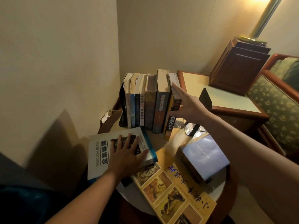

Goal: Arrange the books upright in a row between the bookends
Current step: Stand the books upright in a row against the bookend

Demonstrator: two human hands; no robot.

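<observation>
Several books stand upright in a row (145, 101) on a small round table (216, 189), against a black bookend (122, 101) at their left. My right hand (186, 105) grips the rightmost book, a yellow-spined book (169, 125) that leans left against the row. A second black bookend (204, 99) stands apart, further right. My left hand (127, 152) lies flat, fingers spread, on a white business book (100, 152) lying near the row. A large yellow picture book (174, 188) and a thick blue-covered book (205, 154) lie flat in front.
A wall corner closes in behind and to the left. A side table (226, 94) with a dark wooden box (239, 65) and a lamp post (263, 18) stands at right, beside a green patterned armchair (278, 110). A small box (106, 117) sits by the wall.
</observation>
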